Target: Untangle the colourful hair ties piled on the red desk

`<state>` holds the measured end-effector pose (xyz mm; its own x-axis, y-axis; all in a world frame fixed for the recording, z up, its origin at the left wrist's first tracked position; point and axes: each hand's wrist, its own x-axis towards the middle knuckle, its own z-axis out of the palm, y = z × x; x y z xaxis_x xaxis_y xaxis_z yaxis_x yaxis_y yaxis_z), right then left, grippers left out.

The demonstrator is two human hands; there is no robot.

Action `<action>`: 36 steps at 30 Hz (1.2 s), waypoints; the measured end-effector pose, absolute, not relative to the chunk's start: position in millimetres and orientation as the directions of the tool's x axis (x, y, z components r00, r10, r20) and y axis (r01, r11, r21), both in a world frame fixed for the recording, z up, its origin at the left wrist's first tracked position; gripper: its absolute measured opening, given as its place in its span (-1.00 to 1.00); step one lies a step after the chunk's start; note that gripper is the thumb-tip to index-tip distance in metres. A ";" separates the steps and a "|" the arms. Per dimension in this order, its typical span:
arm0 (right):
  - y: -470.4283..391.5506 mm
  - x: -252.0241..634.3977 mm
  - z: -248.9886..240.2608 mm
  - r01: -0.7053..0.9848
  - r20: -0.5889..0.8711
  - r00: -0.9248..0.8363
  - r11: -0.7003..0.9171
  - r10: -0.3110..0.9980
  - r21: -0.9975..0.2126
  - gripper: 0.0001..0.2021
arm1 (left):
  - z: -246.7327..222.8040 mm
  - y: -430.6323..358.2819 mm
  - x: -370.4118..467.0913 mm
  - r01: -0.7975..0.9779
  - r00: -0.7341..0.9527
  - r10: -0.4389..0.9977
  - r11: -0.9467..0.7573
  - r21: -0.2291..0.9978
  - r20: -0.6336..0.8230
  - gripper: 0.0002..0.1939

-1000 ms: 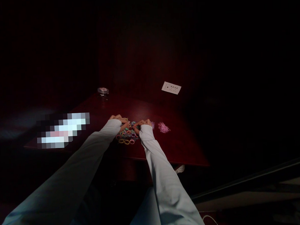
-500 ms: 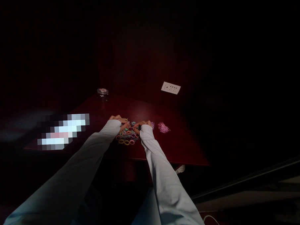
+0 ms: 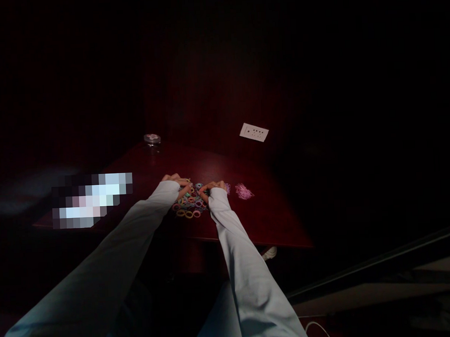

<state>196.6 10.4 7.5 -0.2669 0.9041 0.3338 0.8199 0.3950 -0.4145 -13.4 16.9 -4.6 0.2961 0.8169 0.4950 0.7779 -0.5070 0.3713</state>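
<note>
A pile of small colourful hair ties [image 3: 189, 205] lies on the dark red table, yellow, pink, green and grey-blue rings among them. My left hand [image 3: 177, 183] reaches over its left side, fingers bent and thumb drawn in toward them. From the right, my right hand [image 3: 213, 187] is bent over the pile too, thumb and forefinger brought together. What sits between the fingertips of either hand is too small and dark to make out. Just past my right hand is a purple bunch [image 3: 228, 188], partly hidden. Further right lies a pink tangle of thin bands [image 3: 244, 191].
A round clear container with a lid [image 3: 152, 140] stands at the table's back left. On the left of the table [image 3: 272, 221] is a bright pixelated patch [image 3: 95, 199]. A white socket plate [image 3: 254, 132] is on the wall behind. The surroundings are very dark.
The whole view has shifted slightly. Both hands keep nearly the same place and pose over the hair ties, and the piles look unchanged.
</note>
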 end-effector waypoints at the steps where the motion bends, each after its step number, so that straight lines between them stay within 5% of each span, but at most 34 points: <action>1: 10.7 196.6 7.7 0.820 0.325 -0.272 0.395 0.906 -0.414 -0.80 | -4.6 17.2 -13.5 0.777 0.300 0.816 -0.509 0.369 0.494 -0.63; 30: 6.7 199.1 9.0 0.764 0.379 -0.251 0.423 0.891 -0.488 -0.80 | 3.0 14.7 -9.8 0.793 0.267 0.807 -0.495 0.356 0.527 -0.74; 36: 12.0 201.0 1.3 0.732 0.446 -0.259 0.476 0.856 -0.487 -0.80 | -4.4 18.2 -6.1 0.760 0.368 0.781 -0.565 0.321 0.504 -0.72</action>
